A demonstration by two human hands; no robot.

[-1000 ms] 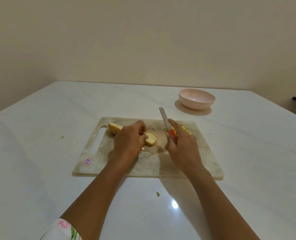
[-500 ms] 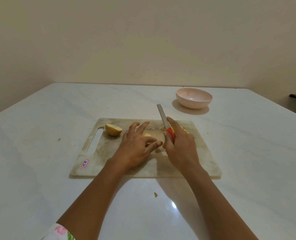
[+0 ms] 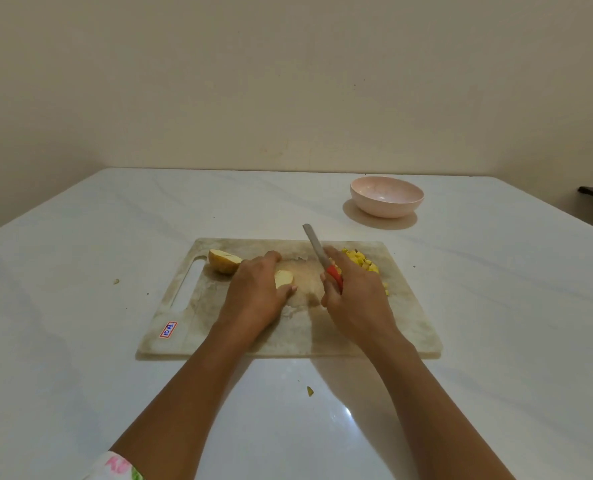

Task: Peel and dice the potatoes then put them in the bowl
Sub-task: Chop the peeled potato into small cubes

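Beige wall [image 3: 288, 81], white marble table [image 3: 80, 341]

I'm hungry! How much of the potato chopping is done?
Already, diced potato lies piled on the cutting board. The left hand holds a potato piece while the right hand grips the knife. Still to do: the other piece is uncut, and the bowl looks empty.

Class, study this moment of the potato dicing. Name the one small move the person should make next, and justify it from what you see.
Probably bring the knife down onto the potato piece that the left hand holds on the cutting board, and slice it. The right hand grips the knife with its blade lifted clear, and that piece is not yet diced.
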